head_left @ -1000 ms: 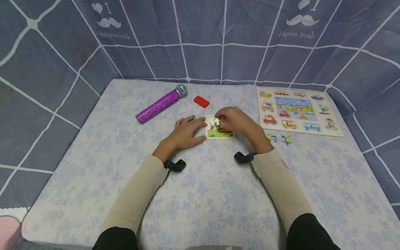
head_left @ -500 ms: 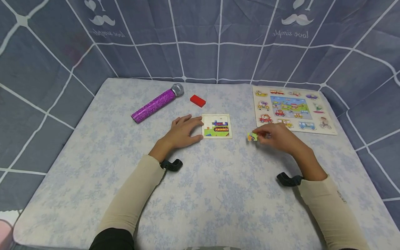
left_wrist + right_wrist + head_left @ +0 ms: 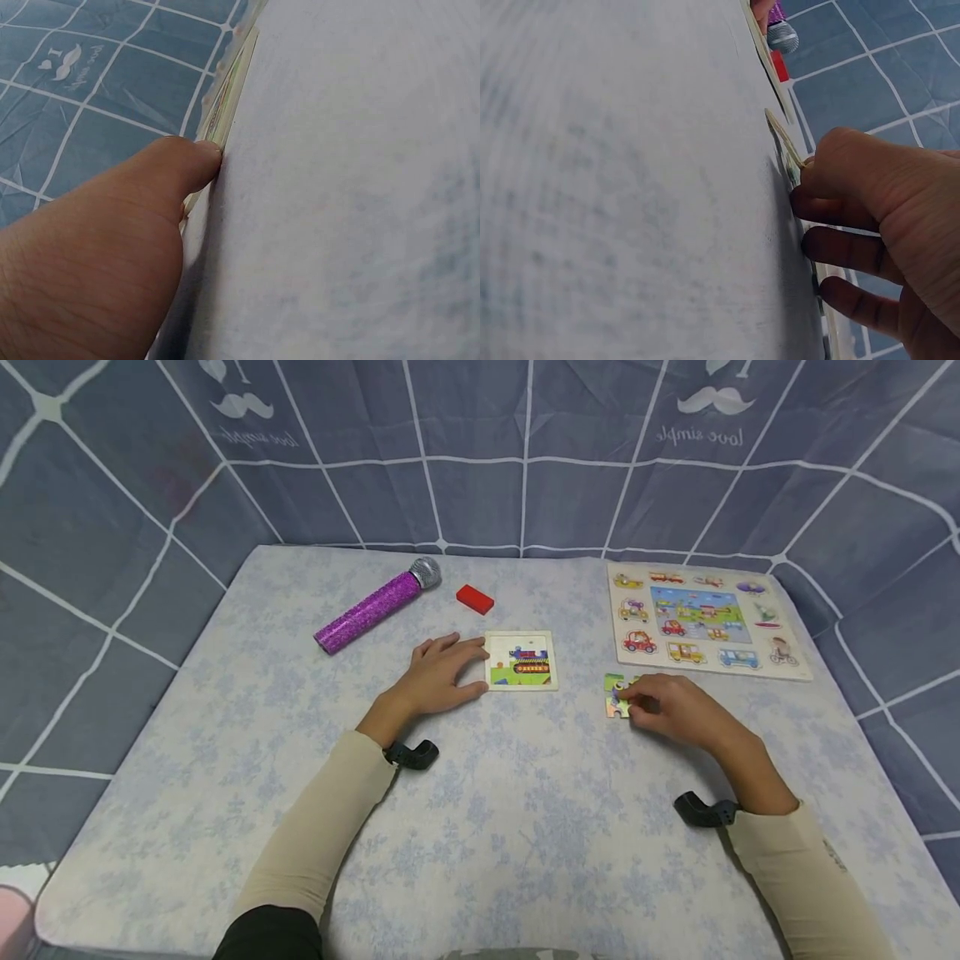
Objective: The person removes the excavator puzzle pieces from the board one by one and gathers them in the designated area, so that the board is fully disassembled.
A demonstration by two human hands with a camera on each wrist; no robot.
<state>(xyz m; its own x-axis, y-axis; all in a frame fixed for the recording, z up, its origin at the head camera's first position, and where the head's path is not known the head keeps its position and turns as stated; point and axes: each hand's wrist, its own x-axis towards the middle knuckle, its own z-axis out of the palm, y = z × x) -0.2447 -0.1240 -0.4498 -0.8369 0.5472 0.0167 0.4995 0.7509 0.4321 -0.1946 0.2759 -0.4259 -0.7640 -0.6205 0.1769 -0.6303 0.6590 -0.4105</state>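
Right of the square pale-wood puzzle frame [image 3: 554,668], the right hand [image 3: 678,712] pinches a small, flat, multicoloured jigsaw piece [image 3: 613,702] between thumb and fingertips; the piece juts from the grip toward the frame, apart from it. At the frame's left edge, the left hand [image 3: 433,682] touches, fingers spread.

A left hand [image 3: 112,247] touches a thin, pale board [image 3: 234,90] with its thumb. Right of the board lies mottled cloth [image 3: 360,187]; left of it, a white-lined blue curtain [image 3: 127,86].

The head view is evenly bright, the wrist views dimmer.
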